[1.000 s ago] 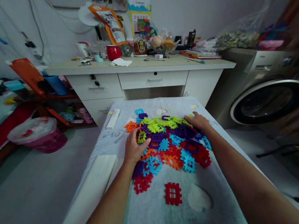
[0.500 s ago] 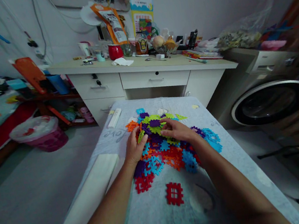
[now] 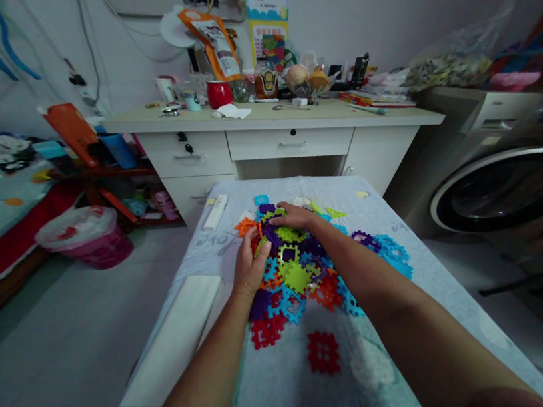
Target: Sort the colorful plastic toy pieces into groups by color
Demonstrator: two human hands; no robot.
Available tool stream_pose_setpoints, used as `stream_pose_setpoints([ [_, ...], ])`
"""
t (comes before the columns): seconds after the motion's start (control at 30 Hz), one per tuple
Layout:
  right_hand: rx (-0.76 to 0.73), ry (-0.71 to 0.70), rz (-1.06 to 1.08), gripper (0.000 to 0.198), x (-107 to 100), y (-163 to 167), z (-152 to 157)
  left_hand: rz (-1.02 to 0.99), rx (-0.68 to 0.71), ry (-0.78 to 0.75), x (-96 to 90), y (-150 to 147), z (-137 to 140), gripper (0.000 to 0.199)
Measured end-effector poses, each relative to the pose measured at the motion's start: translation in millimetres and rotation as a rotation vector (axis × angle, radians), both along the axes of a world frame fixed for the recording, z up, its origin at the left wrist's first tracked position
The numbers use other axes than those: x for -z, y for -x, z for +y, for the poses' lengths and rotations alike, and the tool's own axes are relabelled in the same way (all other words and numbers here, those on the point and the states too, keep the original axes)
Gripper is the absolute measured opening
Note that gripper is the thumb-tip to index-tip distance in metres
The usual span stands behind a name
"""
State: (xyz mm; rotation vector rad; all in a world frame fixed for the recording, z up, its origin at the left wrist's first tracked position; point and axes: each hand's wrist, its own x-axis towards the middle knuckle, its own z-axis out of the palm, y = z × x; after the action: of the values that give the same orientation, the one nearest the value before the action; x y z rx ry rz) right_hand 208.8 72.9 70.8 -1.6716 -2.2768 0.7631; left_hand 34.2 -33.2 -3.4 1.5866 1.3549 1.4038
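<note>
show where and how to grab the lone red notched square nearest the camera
The red notched square is probably best pinched by its left and right toothed edges, coming from above: it lies flat on the cloth, with those edges apart from the heap of notched pieces.

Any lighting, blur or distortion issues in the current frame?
Head view: dim room light; a soft dark shadow across the near cloth and the lone red piece; wide-angle stretch leaves the washing machine leaning at the right side; fine edges in the colored pile look soft.
</note>
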Motion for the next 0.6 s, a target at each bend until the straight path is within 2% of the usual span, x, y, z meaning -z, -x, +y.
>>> stream_pose_setpoints([
  [0.1,-0.017,0.028,0.117,0.071,1.4,-8.8,-3.7,-0.011,-0.003,-0.013,1.2,-0.2,1.2,0.057],
  [0.27,-0.153,-0.098,0.228,0.056,-5.8,-28.4,-32.0,-0.021,-0.021,-0.02,2.4,-0.7,2.9,0.054],
  [0.43,-0.311,-0.141,0.189,0.054,-12.6,-38.7,-83.6,-0.019,-0.032,-0.028,3.4,-0.2,3.5,0.054],
  [0.53,-0.342,-0.221,0.125,0.057,-15.7,-39.7,-120.3,-0.002,-0.045,-0.039,2.8,-0.1,3.0,0.055],
  [0.6,-0.353,-0.258,0.085,0.066,-15.7,-38.8,-143.6,0.009,-0.051,-0.037,2.3,-0.3,2.6,0.055],
])
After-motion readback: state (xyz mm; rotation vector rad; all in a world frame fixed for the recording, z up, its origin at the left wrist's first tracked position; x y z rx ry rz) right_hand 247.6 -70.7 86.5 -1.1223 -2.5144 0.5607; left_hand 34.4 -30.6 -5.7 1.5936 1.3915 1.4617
